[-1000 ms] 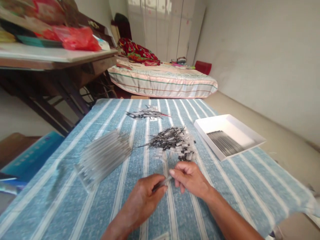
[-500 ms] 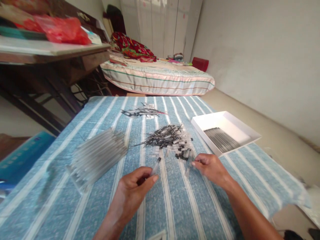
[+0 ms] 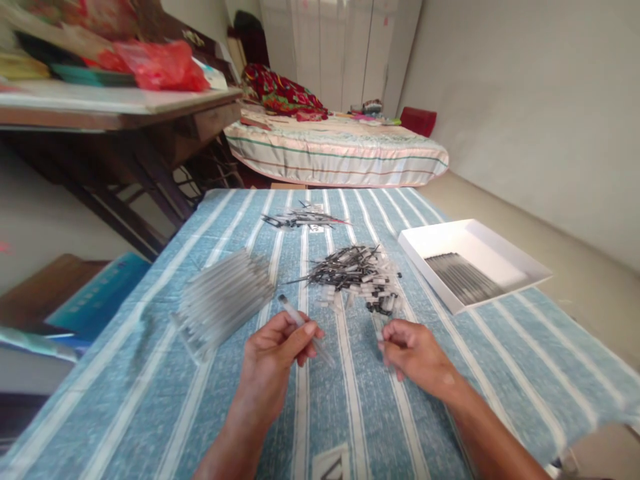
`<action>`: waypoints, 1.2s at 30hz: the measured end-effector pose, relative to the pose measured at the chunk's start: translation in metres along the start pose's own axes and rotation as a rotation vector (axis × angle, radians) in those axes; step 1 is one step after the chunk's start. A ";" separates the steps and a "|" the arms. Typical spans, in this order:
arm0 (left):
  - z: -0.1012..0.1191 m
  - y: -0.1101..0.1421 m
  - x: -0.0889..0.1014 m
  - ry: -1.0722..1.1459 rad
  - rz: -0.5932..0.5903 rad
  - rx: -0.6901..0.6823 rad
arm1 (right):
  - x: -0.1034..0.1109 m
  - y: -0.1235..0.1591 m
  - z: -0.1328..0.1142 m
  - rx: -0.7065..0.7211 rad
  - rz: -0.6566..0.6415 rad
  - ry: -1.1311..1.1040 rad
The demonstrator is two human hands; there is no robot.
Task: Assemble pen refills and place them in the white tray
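My left hand (image 3: 280,350) grips a clear pen barrel (image 3: 291,308) between thumb and fingers. The barrel slants, its dark end up to the left and its clear end down to the right. Across from it, my right hand (image 3: 417,350) is closed in a pinch on a small translucent piece (image 3: 379,335), mostly covered by the fingers; its kind is unclear. Just beyond both hands lies a loose heap of dark and clear pen parts (image 3: 345,267), with short caps (image 3: 385,303) along its near edge. To the left rests a stack of clear pen barrels (image 3: 227,300).
A white box (image 3: 530,273) on the right holds a row of dark thin pens (image 3: 463,277). Farther back lies a smaller pile of thin parts (image 3: 305,219). All rest on a striped blue cloth (image 3: 260,437). A side table (image 3: 165,103) stands at left, a bed (image 3: 340,157) behind.
The barrel in my left hand has turned from leaning right to leaning left, its clear end now showing. My right hand has drawn back from the caps. The view has shifted slightly left.
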State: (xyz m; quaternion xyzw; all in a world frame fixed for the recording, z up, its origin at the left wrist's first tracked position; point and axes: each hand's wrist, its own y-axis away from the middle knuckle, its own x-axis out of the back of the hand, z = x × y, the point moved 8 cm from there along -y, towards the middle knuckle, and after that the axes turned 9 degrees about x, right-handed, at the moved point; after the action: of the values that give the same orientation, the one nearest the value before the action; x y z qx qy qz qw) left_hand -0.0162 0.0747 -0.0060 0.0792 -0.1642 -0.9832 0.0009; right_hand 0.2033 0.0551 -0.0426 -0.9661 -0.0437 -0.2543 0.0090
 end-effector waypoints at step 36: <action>-0.007 0.003 -0.007 0.277 -0.073 0.041 | -0.057 0.012 -0.035 0.033 0.004 -0.986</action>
State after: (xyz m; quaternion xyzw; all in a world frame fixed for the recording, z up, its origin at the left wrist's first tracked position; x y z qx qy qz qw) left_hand -0.0084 0.0694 -0.0102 0.2200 -0.1797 -0.9587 -0.0139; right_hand 0.1373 0.0368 -0.0400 -0.9712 -0.0451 0.2340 0.0029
